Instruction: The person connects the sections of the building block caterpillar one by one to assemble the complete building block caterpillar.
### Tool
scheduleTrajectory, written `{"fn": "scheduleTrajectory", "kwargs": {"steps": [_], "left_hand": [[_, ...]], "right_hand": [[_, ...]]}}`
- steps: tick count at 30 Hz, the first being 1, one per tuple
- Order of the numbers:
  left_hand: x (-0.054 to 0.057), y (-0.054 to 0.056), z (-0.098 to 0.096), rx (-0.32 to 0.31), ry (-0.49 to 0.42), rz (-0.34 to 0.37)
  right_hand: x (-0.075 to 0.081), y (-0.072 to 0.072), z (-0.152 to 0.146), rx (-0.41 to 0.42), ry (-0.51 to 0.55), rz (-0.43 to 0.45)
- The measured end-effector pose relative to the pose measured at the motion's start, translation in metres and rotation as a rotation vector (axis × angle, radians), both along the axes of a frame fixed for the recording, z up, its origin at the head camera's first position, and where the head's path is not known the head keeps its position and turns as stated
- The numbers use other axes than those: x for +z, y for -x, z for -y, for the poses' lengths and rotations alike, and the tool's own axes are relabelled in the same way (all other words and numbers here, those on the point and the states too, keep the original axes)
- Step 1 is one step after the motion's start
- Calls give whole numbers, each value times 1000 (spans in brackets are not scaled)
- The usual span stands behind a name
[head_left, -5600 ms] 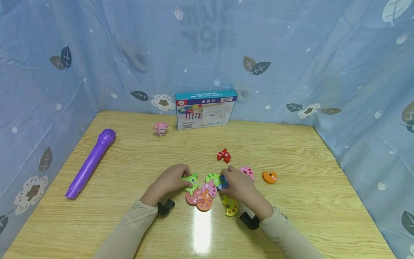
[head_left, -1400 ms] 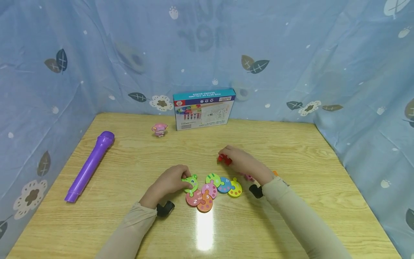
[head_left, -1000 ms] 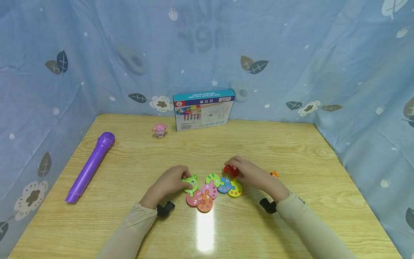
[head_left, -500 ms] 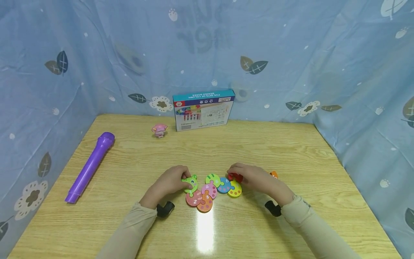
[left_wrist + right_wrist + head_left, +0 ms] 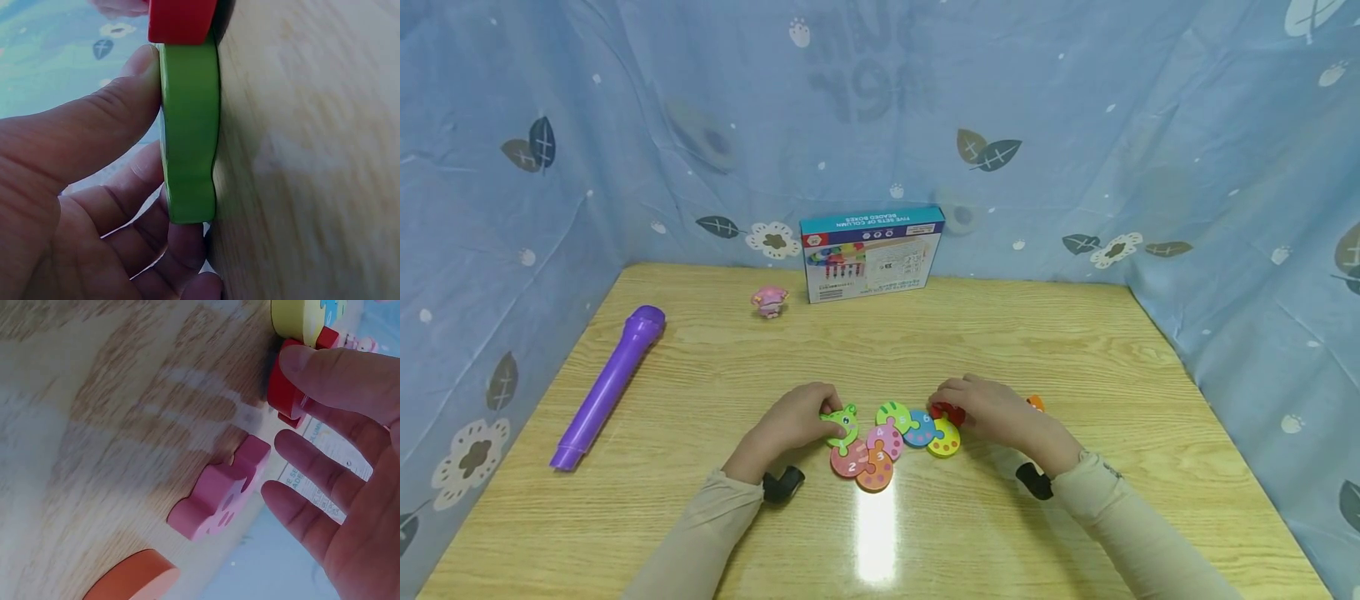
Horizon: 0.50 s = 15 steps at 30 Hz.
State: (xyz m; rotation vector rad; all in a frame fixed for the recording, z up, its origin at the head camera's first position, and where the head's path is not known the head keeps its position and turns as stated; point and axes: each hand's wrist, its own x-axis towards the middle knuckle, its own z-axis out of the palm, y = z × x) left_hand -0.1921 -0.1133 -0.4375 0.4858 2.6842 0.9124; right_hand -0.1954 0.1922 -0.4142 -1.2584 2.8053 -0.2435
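Note:
My left hand [image 5: 797, 417] pinches the green caterpillar-head puzzle piece [image 5: 844, 425] at the left end of a linked row lying on the table. In the left wrist view its thumb presses the face of the green piece [image 5: 190, 131]. From there the row runs through a dull red piece [image 5: 846, 463], an orange one [image 5: 875, 477], a pink one [image 5: 887, 440], a light green one [image 5: 891, 414], a blue one [image 5: 917, 431] and a yellow one [image 5: 945, 442]. My right hand [image 5: 988, 410] pinches the red puzzle piece [image 5: 282, 384] right against the yellow piece's far side.
A loose pink piece [image 5: 222, 494] and an orange piece [image 5: 1036, 403] lie beyond my right hand. Farther back stand a small pink figurine [image 5: 770, 302] and a printed box [image 5: 872, 258]. A purple toy microphone [image 5: 610, 387] lies at the left, and a blue curtain [image 5: 880, 125] surrounds the table.
The yellow piece, loose at first, has joined the blue one. My right hand has since gripped the red piece farther back and brought it down to the yellow one. My left hand stays put.

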Motion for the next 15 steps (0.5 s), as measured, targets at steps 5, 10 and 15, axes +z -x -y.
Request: {"fn": "scheduleTrajectory", "kwargs": {"steps": [5,10,15], "left_hand": [[1,-1,-1,12,-2,15],[1,-2,-1,9,-10,20],[1,-1,-1,10,-4,19]], "right_hand": [[-3,1,0,-1,-37,-18],[0,1,-4,-8,-16,-56],[13,5,-17,-99,81,-57]]}}
